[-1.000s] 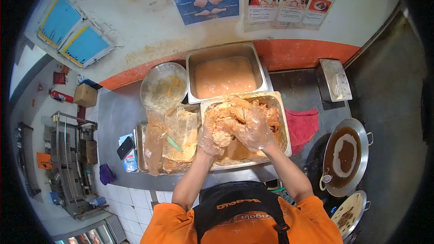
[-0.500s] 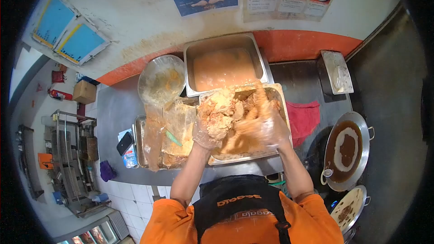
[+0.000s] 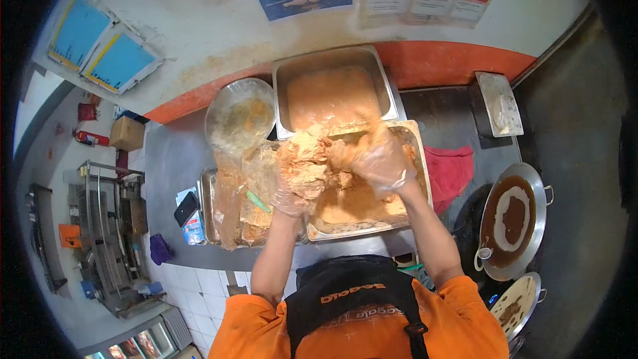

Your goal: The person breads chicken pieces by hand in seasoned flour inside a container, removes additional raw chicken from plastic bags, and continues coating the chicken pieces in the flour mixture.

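My left hand, in a clear plastic glove, is closed around a clump of flour-coated chicken above the left rim of a steel breading tray. Over that same tray, my gloved right hand grips another coated chicken piece; motion smears its fingertips and the piece. Lumpy breading lies in the tray. Behind it stands a deep steel pan of pale orange liquid.
Left of the tray are a round bowl, a plastic-covered tray and a phone. To the right lie a red cloth and a pan of brown oil, with a second pan below it.
My left hand has shifted slightly left with its chicken clump. My right hand has moved up and left, nearer the clump, and stays blurred.
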The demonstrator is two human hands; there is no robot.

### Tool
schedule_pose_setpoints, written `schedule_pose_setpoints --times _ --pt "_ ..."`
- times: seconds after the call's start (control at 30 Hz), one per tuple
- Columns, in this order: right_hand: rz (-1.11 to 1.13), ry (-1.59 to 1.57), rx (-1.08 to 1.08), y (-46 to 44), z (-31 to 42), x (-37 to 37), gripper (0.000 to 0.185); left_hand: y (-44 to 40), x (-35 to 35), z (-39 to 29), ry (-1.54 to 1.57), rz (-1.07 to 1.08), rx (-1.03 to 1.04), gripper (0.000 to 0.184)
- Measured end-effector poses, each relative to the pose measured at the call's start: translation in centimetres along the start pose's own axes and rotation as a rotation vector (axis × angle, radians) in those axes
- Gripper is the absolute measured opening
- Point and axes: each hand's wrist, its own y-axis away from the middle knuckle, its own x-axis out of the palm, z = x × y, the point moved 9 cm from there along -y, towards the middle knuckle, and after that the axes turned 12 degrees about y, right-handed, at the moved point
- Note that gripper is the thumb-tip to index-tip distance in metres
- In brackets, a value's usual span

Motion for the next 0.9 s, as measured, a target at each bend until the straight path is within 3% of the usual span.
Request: schedule_pose_setpoints --times 0.03,0.13,0.17,0.23,0.3,0.4,0.43,0.53,0.6,0.67,0.8,0.87,0.9 --pt "-0.007 -0.028 0.104 -0.2 2.2 -1.9 0.049 -0.3 0.5 -1.7 -0.160 -0.045 0.107 0.053" --pt "0.309 0.371 0.182 -0.4 3.3 1.2 0.043 -2.2 3.2 -4.3 -0.035 0.052 -0.041 0.053" --pt "0.394 0.601 0.082 -0.2 2.0 4.7 0.043 -4.4 2.0 -5.3 -0.064 0.133 -0.111 0.052" --pt "0.440 0.754 -0.165 0.7 -1.0 13.1 0.050 -7.9 3.4 -6.1 -0.130 0.144 -0.154 0.050" --pt "0.438 0.982 -0.139 2.3 0.4 14.3 0.041 -11.9 4.2 -6.3 -0.230 0.137 -0.169 0.048" --pt "0.567 1.078 -0.105 1.2 -1.4 19.0 0.030 -19.4 1.6 -6.8 -0.616 0.105 -0.016 0.039" --pt "0.615 1.071 -0.078 1.8 1.0 16.8 0.020 -20.9 1.5 -6.8 -0.760 0.115 0.034 0.038" --pt "0.544 1.038 0.057 2.6 -0.3 17.6 0.023 -23.6 -0.2 -4.9 -1.272 0.061 0.007 0.037" --pt "0.414 1.117 0.032 3.8 0.1 16.6 0.023 -27.9 -5.4 -2.7 -2.021 0.641 0.234 0.045" --pt "0.336 1.097 0.049 4.7 1.4 14.4 0.025 -27.5 -5.6 -0.5 -2.199 0.552 0.078 0.048" --pt "0.459 0.912 -0.028 5.4 -2.7 16.7 0.031 -23.4 -1.3 0.7 -2.308 0.284 -0.197 0.049" --pt "0.490 0.748 -0.178 7.3 -3.2 18.0 0.032 -25.0 -5.0 2.2 -2.454 0.406 -0.248 0.057" --pt "0.527 0.753 -0.109 6.8 -3.4 17.4 0.033 -26.0 -7.5 2.9 -2.529 0.451 -0.229 0.059"
